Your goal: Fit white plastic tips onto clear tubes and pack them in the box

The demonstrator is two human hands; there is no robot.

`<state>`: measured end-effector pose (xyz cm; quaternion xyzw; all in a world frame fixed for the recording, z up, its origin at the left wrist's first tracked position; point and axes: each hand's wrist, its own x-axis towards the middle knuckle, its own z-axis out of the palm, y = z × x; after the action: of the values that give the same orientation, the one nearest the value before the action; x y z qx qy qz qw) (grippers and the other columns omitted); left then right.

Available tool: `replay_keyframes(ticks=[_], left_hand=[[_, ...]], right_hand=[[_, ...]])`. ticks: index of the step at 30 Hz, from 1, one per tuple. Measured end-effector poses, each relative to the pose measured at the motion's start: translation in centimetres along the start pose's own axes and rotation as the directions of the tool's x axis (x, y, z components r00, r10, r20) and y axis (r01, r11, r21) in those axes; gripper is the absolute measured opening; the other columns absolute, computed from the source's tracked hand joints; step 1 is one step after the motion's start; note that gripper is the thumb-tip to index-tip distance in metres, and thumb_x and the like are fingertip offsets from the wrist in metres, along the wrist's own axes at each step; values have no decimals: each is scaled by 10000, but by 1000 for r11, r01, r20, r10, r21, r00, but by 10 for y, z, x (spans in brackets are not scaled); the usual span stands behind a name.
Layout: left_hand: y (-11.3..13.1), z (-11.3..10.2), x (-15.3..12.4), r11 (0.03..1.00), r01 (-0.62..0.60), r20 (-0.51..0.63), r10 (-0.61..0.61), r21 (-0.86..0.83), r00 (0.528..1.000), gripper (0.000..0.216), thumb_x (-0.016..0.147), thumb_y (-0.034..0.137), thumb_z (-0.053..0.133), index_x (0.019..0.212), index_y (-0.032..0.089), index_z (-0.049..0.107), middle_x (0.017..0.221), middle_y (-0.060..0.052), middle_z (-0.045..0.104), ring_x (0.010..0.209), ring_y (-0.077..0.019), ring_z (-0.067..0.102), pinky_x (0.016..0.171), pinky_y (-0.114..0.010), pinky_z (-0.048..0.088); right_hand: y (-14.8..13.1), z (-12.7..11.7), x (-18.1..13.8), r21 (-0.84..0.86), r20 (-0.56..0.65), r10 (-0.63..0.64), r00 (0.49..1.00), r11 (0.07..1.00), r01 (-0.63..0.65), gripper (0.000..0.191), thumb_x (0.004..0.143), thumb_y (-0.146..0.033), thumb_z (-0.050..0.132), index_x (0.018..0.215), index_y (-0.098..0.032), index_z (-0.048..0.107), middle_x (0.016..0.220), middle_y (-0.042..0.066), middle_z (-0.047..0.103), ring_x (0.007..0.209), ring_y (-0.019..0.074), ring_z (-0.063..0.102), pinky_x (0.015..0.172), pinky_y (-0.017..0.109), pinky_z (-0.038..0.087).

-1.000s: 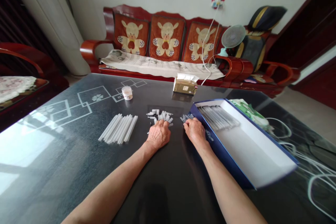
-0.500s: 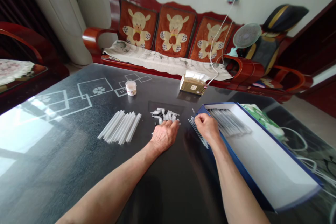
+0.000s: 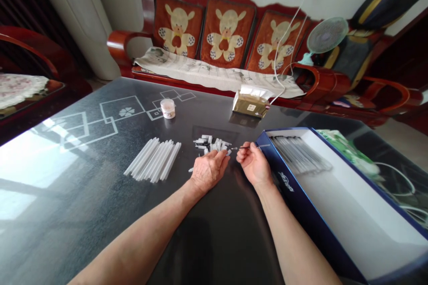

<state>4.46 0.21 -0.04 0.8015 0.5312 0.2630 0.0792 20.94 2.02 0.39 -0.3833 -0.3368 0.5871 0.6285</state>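
Between the thumb and fingers of my right hand (image 3: 254,164) is a thin pen refill (image 3: 245,147), lying level with its metal tip to the left. My left hand (image 3: 210,168) pinches a small translucent cap (image 3: 229,152) just left of that tip; the two look close, but I cannot tell whether they touch. Behind my left fingers lies a loose heap of small white, clear and black pieces (image 3: 207,140). Further left, a row of frosted pen barrels (image 3: 155,160) rests on the dark table (image 3: 220,240).
On the right stands a blue box (image 3: 347,222) with a white inside, holding many refills (image 3: 297,153). Beyond it are a green packet (image 3: 346,147) and white cables (image 3: 401,182). A paper cup (image 3: 167,109) and a tissue pack (image 3: 250,104) stand at the back.
My right hand has moved left from the box's edge, turned palm up, and brought a refill over. My left hand has lifted a small cap from the heap's edge.
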Motion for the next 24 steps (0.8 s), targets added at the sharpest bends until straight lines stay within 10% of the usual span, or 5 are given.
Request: replay_keyframes(ticks=[18, 24], left_hand=[[1, -3, 0, 1000, -2, -22, 2, 12, 1000, 307, 979, 382, 369, 1048, 265, 644, 796, -17, 643, 717, -140, 627, 544, -211, 374], [2, -6, 1, 997, 49, -38, -47, 65, 998, 297, 964, 349, 392, 910, 251, 667, 785, -13, 629, 702, -132, 621, 522, -216, 350]], right_hand=[[12, 3, -10, -402, 186, -13, 982, 911, 89, 234, 815, -407, 654, 884, -188, 697, 629, -31, 571, 539, 80, 484, 509, 214, 383], [3, 4, -3, -125, -18, -104, 994, 987, 101, 285, 732, -400, 718, 927, -205, 643, 793, 1, 674, 647, 113, 612, 493, 195, 436]])
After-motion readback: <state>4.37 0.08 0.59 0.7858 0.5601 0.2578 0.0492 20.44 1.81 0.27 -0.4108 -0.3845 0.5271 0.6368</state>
